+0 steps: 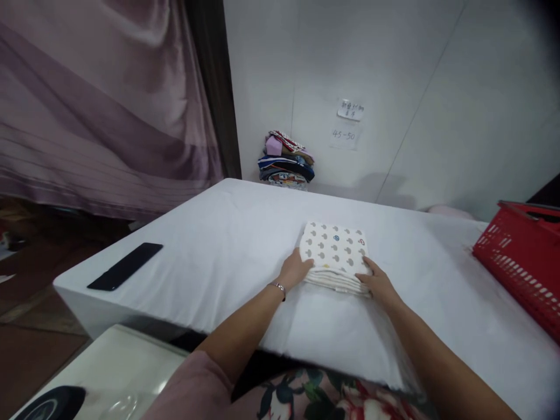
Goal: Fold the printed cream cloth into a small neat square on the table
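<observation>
A folded white cloth (pixel 336 248) with grey printed shapes lies flat on the white-covered table (pixel 245 233), its stacked layers showing along the near edge. At its left side my left hand (pixel 295 269) grips the edge, thumb on top and the other fingers hidden behind the fabric. My right hand (pixel 380 283) holds the right near corner in the same way, with the thumb and fingers bent round it. A bracelet sits on my left wrist.
A red plastic basket (pixel 520 256) stands at the table's right. A flat black object (pixel 126 267) lies near the left edge. Folded clothes (pixel 286 160) are piled beyond the far edge, by the wall with paper notes (pixel 350 109). A pinkish curtain (pixel 100 105) hangs at left.
</observation>
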`<state>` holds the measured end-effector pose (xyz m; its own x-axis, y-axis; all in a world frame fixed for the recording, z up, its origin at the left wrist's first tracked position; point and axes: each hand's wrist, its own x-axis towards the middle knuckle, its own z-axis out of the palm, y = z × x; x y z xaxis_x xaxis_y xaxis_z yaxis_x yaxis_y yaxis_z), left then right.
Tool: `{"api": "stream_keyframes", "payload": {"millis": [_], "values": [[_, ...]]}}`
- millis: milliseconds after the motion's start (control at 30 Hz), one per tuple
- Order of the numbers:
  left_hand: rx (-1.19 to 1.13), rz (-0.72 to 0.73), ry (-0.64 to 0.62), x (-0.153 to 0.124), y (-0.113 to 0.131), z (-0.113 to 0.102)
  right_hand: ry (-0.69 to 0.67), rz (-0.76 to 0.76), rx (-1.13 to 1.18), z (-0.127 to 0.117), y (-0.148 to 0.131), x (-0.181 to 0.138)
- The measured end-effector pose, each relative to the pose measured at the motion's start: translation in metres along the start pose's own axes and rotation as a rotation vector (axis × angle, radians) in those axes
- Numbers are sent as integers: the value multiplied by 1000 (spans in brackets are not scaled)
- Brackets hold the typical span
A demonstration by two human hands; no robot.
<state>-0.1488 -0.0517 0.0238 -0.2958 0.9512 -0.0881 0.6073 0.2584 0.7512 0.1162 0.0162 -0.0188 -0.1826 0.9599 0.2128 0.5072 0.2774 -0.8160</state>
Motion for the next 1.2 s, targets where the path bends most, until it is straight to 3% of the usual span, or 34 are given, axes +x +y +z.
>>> {"api": "stream_keyframes", "payload": {"millis": [67,133,267,333,467,533,667,767,867,1033,1200], "values": [[-62,17,-2,-8,5,9,-50,87,121,-14,8,14],[-196,60,-86,-19,14,21,-65,100,61,-37,15,34],[-410,77,-546,-37,35,50,77,114,-200,-86,28,73],[-399,75,-634,-38,38,59,152,25,-316,-96,28,78],[-328,66,-502,-20,26,55,153,-170,-333,-72,4,51],[-274,90,-340,-5,18,46,57,-180,-302,-48,-14,26],[-115,169,-29,20,12,31,-197,-458,-505,-10,-41,-17],[-48,260,-14,28,13,33,-200,-564,-644,0,-43,-34],[33,319,-30,26,14,41,-130,-557,-710,-1,-32,-42],[17,416,-23,21,12,47,-84,-562,-673,-9,-14,-53],[47,543,-49,17,10,45,-80,-533,-611,-17,-14,-50]]}}
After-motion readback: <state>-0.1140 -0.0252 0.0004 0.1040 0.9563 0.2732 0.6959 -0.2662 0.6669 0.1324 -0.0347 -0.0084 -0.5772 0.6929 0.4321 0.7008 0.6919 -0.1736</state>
